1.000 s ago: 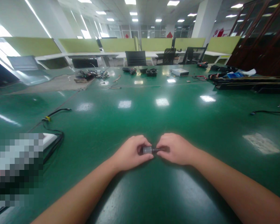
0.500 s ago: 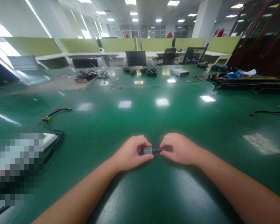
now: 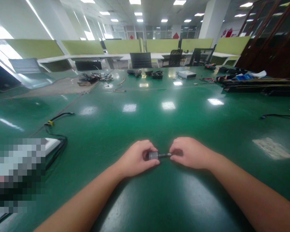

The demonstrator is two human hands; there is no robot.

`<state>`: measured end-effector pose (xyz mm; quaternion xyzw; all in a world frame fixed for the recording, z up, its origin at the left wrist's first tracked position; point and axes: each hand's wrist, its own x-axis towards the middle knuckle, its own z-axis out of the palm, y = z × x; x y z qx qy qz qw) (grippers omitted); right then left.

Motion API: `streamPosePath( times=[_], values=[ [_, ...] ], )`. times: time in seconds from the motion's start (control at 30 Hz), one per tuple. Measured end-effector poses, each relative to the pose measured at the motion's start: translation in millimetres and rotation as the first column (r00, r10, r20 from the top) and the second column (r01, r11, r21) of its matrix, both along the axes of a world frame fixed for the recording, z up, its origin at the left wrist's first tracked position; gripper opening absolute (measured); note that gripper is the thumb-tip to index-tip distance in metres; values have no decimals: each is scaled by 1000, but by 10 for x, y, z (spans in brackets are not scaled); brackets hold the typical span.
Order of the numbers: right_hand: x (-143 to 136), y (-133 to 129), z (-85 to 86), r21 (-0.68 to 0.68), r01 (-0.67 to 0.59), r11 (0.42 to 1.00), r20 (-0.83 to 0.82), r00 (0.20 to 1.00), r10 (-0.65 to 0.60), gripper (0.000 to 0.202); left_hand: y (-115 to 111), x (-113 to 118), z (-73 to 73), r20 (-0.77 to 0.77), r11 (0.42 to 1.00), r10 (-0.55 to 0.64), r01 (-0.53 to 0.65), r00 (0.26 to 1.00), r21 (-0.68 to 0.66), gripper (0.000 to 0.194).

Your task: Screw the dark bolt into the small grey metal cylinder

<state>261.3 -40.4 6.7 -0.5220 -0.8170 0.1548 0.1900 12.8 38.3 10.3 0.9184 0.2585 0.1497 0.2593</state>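
Between my two hands, low over the green tabletop, is a small grey cylinder with a thin dark rod coming out of its right side. My left hand is closed round the cylinder, thumb below and fingers above; its left end is hidden in the grip. The fingertips of my right hand pinch the rod's far right end. That tip is partly covered, so its shape cannot be made out. Cylinder and rod lie roughly level, pointing left to right.
At the left are a blurred-out pale object and a black cable. Another black cable lies at the right. Along the far edge sit a white box, tangled parts and long black bars.
My right hand has shifted slightly to the right along the rod, and more of the rod shows between the hands. The left hand and cylinder have stayed put.
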Motion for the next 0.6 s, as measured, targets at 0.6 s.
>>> streamPosePath(
  times=[0.6],
  values=[
    [-312, 70, -119, 69, 9, 998, -52, 999, -5, 8, 26, -1, -45, 23, 1000, 12, -12, 1000, -3, 23]
  ],
)
